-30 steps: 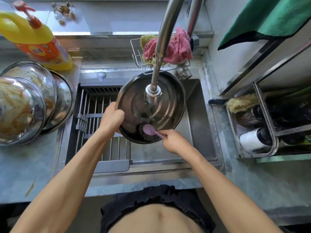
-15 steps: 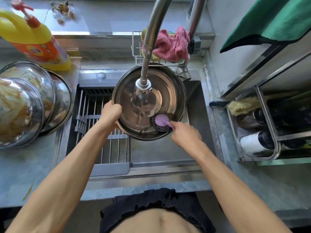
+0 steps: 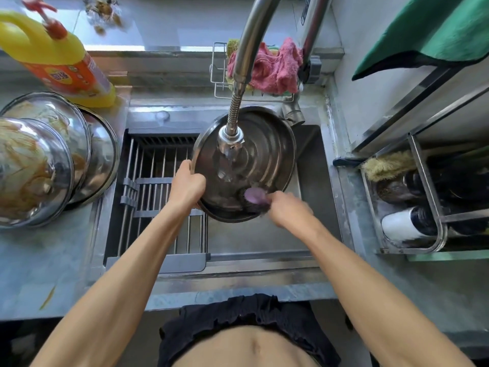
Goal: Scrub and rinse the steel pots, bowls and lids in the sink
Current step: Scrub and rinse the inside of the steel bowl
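Bare, sleeveless arms; black ruffle-hemmed garment point(image 3: 238, 313) leaves the midriff uncovered.

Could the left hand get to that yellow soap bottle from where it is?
Probably yes, once it lets go: the left hand grips the steel pot rim, and the yellow bottle stands behind the stacked bowls, open from above.

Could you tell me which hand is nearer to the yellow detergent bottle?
Left. The left hand grips the steel pot's left rim, below and right of the yellow detergent bottle; the right hand scrubs farther right.
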Demonstrator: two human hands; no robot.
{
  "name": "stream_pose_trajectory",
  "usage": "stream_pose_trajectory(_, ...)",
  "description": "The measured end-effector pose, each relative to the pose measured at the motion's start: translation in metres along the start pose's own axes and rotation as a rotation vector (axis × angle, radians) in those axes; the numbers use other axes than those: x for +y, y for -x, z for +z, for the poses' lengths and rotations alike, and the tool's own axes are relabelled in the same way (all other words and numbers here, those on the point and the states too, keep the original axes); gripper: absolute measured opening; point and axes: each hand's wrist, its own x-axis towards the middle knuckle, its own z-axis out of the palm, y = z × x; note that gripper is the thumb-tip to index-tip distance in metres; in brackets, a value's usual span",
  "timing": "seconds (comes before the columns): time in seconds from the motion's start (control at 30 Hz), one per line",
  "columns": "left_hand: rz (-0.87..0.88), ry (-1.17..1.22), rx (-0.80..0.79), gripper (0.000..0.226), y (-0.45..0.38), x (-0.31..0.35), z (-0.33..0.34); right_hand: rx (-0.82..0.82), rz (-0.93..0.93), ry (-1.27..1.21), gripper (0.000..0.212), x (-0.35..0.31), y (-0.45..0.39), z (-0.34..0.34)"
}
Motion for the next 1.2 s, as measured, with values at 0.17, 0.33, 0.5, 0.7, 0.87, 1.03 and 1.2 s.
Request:
stream_pose_trajectory(0.17,0.007,-0.056,0.001,0.037,0.01,0.0,0.011,0.125,0.098,0.107,0.046,0.011,-0.002,0.005)
stream_pose_trajectory(0.33,0.006,-0.069,0.003,0.029,0.01,0.001,0.013,-0.131,0.022,-0.242,0.039,-0.02,0.008,0.044)
stream_pose_trajectory(0.5,-0.004,-0.117,-0.045,0.037,0.004,-0.008,0.001,-0.078,0.046,-0.096,0.045,0.012,0.006,0.023)
stream_pose_trajectory(0.7,0.008,-0.121,-0.096,0.045,0.006,-0.007,-0.007,0.049,0.032,-0.025,0.059,0.024,0.012,0.006)
stream_pose_trajectory(0.87,0.06,-0.185,-0.064,0.037,0.012,0.012,-0.018,0.077,-0.024,-0.046,0.061,0.018,0.014,0.013)
stream_pose_trajectory(1.03,0.112,-0.241,-0.042,0.023,0.037,0.023,-0.012,0.08,-0.045,-0.076,0.057,0.023,0.016,0.022)
stream_pose_trajectory(1.2,0.121,-0.268,-0.057,0.022,0.035,0.022,-0.009,0.072,-0.045,-0.07,0.058,0.029,0.021,0.029)
